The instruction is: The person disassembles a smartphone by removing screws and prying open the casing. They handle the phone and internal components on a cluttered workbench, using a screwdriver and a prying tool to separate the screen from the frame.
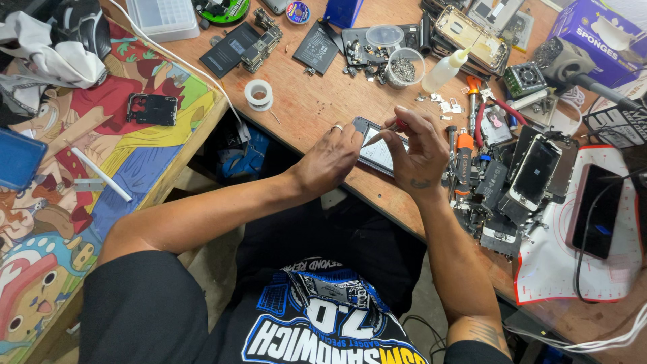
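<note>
The phone (377, 152) lies flat on the bench (317, 101) under both hands, near the bench edge closest to the person. Its long axis runs slanted, from the left hand (330, 158) toward the right wrist. The left hand presses on the upper end with bent fingers and steadies it. The right hand (418, 152) pinches a thin tool (383, 133), and the tip touches the phone. The work seems to be in the middle: the phone looks open, nothing closed yet. Beyond the hands stand a tape roll (259, 94) and a squeeze bottle (445, 69); right of the right hand lie other phones (532, 172).
</note>
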